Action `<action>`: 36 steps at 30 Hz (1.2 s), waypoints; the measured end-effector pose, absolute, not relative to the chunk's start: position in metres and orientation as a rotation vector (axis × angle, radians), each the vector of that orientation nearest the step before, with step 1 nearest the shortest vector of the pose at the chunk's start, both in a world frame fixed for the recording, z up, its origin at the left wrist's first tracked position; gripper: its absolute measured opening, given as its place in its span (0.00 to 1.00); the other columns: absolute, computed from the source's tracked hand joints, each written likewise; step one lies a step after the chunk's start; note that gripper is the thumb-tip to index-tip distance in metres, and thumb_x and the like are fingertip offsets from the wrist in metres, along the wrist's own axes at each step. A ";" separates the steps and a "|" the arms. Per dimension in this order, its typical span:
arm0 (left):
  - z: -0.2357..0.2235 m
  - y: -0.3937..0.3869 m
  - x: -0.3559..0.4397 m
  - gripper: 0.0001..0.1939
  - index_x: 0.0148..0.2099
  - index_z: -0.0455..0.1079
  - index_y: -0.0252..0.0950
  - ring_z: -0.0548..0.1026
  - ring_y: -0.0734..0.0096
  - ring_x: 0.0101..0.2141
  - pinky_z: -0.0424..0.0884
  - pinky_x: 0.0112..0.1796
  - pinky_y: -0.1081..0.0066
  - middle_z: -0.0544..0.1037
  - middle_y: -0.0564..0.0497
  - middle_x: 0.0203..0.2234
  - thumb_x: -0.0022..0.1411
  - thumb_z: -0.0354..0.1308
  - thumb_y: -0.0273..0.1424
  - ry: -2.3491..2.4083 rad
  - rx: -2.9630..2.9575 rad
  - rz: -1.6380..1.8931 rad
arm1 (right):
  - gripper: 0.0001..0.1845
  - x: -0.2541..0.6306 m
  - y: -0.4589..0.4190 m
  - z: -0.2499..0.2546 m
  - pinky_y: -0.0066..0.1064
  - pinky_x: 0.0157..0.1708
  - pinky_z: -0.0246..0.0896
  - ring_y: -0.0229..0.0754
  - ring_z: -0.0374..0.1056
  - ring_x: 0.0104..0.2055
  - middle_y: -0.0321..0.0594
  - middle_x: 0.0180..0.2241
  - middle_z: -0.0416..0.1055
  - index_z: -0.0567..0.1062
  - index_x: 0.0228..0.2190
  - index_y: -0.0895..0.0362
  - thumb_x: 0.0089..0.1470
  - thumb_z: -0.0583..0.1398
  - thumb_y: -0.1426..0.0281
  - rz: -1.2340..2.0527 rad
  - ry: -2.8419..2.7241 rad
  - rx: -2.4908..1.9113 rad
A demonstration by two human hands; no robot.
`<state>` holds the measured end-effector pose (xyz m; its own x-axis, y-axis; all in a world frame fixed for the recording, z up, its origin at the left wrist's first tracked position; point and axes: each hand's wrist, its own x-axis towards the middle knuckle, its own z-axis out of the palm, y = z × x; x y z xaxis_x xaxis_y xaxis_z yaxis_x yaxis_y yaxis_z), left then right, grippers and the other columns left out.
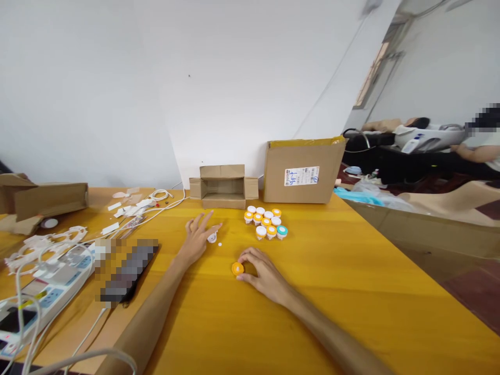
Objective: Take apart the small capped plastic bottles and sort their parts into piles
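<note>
Between the thumb and fingers of my right hand [263, 273] is a small round orange cap [237, 269], low over the wooden table. My left hand [196, 238] is spread out with its fingers apart, holding nothing. Beside its thumb lies a small white piece [212, 238], partly covered by the hand, and a tiny white disc [220, 244] sits just right of that. Further back stands a group of several small jars [271, 230] with white, orange and teal lids.
An open small carton [222, 188] and a large labelled cardboard box [302, 174] stand against the wall. On the left are a power strip [50, 291] with white cables, a dark phone-like device [128, 273], loose paper scraps [135, 208] and another opened box [50, 200]. A person sits at far right.
</note>
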<state>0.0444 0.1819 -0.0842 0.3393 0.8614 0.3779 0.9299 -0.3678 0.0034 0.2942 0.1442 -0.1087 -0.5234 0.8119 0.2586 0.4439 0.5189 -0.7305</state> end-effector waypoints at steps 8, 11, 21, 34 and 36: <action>-0.085 0.181 0.047 0.37 0.53 0.75 0.51 0.58 0.54 0.65 0.56 0.59 0.46 0.66 0.51 0.64 0.51 0.45 0.11 -1.600 -2.414 -0.465 | 0.11 0.294 0.144 -0.110 0.39 0.49 0.61 0.46 0.68 0.47 0.38 0.42 0.72 0.73 0.37 0.51 0.52 0.66 0.74 0.804 -2.166 -1.003; -0.086 0.183 0.046 0.35 0.51 0.75 0.51 0.61 0.56 0.63 0.58 0.58 0.49 0.71 0.51 0.60 0.52 0.46 0.11 -1.600 -2.428 -0.525 | 0.11 0.295 0.144 -0.110 0.39 0.50 0.61 0.46 0.68 0.46 0.38 0.42 0.72 0.73 0.37 0.51 0.52 0.66 0.74 0.796 -2.166 -1.003; -0.088 0.185 0.042 0.33 0.56 0.71 0.47 0.63 0.59 0.62 0.56 0.59 0.52 0.76 0.48 0.55 0.56 0.44 0.13 -1.598 -2.445 -0.530 | 0.11 0.295 0.144 -0.110 0.38 0.50 0.61 0.46 0.68 0.47 0.38 0.42 0.72 0.73 0.37 0.52 0.52 0.66 0.73 0.784 -2.177 -1.003; -0.089 0.196 0.049 0.22 0.60 0.66 0.41 0.60 0.59 0.64 0.48 0.63 0.51 0.78 0.45 0.52 0.67 0.43 0.27 -1.708 -2.328 -0.617 | 0.10 0.295 0.145 -0.109 0.39 0.49 0.62 0.46 0.68 0.47 0.38 0.42 0.72 0.73 0.37 0.51 0.52 0.67 0.72 0.802 -2.175 -1.021; -0.089 0.195 0.050 0.21 0.59 0.66 0.41 0.59 0.58 0.65 0.47 0.63 0.49 0.78 0.45 0.52 0.68 0.42 0.28 -1.707 -2.342 -0.605 | 0.10 0.295 0.144 -0.109 0.39 0.50 0.61 0.46 0.69 0.46 0.38 0.41 0.72 0.73 0.37 0.51 0.52 0.67 0.72 0.796 -2.176 -1.016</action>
